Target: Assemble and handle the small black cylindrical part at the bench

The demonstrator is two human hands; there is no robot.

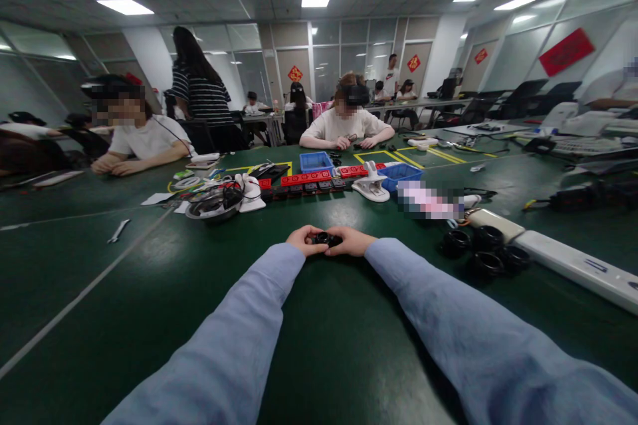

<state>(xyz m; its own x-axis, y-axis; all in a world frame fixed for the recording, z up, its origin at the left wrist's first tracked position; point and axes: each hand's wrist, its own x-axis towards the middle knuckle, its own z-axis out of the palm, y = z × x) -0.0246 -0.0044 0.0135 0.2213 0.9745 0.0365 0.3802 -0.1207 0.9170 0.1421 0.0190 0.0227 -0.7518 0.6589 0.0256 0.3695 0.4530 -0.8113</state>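
Both of my hands meet over the green table (319,345), gripping one small black round part (323,238) with a ring-like opening on top. Its exact kind is too small to make out. My left hand (304,240) is closed on its left side, thumb toward me. From the right, my right hand (351,241) pinches the same part, and the fingers hide much of it. Several black ring-shaped parts (486,264) stand grouped to the right of my right forearm.
Ahead lie red and black power strips (306,179), a white clip (371,182), blue trays (316,163) and a metal bowl with cables (214,206). A wrench (118,231) rests at left. A long white device (573,259) lies at right. Co-workers sit across the table.
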